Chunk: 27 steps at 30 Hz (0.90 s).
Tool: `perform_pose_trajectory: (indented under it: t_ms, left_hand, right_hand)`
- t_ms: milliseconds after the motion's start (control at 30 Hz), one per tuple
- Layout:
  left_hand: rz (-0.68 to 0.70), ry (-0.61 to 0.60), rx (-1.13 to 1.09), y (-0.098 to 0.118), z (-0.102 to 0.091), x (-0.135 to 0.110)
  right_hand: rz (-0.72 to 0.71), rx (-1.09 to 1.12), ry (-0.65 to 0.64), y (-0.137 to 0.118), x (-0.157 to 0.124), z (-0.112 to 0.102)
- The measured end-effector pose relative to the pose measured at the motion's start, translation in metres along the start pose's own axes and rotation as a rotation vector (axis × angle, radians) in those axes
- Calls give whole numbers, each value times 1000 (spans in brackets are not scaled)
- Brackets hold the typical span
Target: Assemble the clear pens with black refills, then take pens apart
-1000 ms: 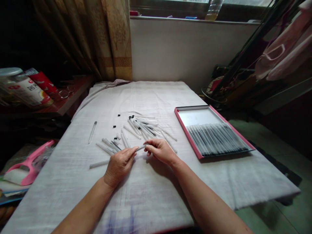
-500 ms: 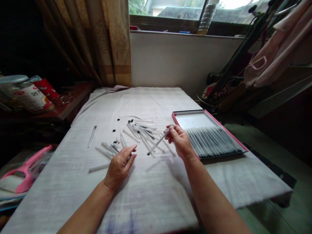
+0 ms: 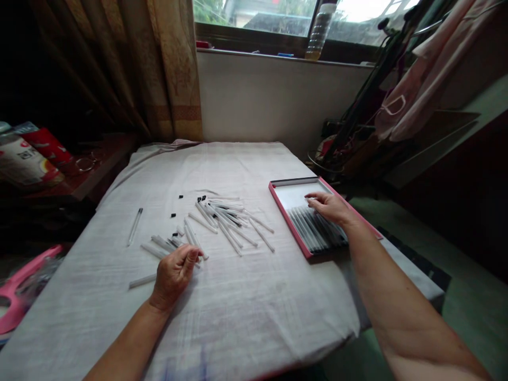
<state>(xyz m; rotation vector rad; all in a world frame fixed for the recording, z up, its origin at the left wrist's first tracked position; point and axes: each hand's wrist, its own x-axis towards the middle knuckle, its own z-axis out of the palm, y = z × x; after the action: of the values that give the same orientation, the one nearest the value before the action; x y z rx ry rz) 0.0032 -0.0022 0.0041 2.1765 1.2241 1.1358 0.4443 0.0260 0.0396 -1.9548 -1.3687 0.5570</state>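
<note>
My right hand [image 3: 328, 207] is over the pink-edged box [image 3: 288, 218], fingers pinched at the upper ends of a row of clear pens [image 3: 313, 230]. A pale pen end [image 3: 308, 198] shows at its fingertips; the rest of that pen is hidden or blends with the row. My left hand [image 3: 175, 272] rests on the cloth with fingers curled and thumb pressed in, beside some loose pens [image 3: 161, 243]; whether it holds anything is hidden. A larger loose pile of pen barrels [image 3: 228, 214] lies between the hands. Small black caps [image 3: 173, 215] are scattered to its left.
A white cloth [image 3: 238, 164] covers the table. One capped pen [image 3: 135, 227] lies apart at left. A pink-handled item [image 3: 27, 283] is beside the table's left edge. A labelled jar [image 3: 24, 161] stands on a dark side table. A plastic bottle [image 3: 318, 34] is on the windowsill.
My right hand has carried a pen from above the loose pile rightward to the box. My left hand's fingers have curled in more. The view has shifted slightly to the right.
</note>
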Motion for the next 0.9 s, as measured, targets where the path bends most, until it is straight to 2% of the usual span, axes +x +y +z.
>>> perform_pose_trajectory:
  t_ms: [167, 333, 500, 633, 700, 733, 900]
  left_hand:
    - [-20, -7, -5, -1, 1, 0]
    - [-35, -8, 0, -1, 0, 0]
    - [-22, -4, 1, -2, 0, 0]
    - [-15, 4, 9, -2, 1, 0]
    - [-19, 3, 15, -2, 0, 0]
    - [-21, 4, 18, -1, 0, 0]
    - [-30, 30, 31, -3, -3, 0]
  right_hand:
    - [-60, -237, 85, 6, -2, 7]
    - [-32, -375, 123, 1, -6, 8]
    - [4, -540, 184, -14, -15, 8]
    - [-140, -515, 264, -39, -26, 24]
    - [-242, -479, 217, -56, -32, 39]
    - [-271, -485, 154, -65, -36, 48]
    - [-221, -693, -143, -93, -54, 88]
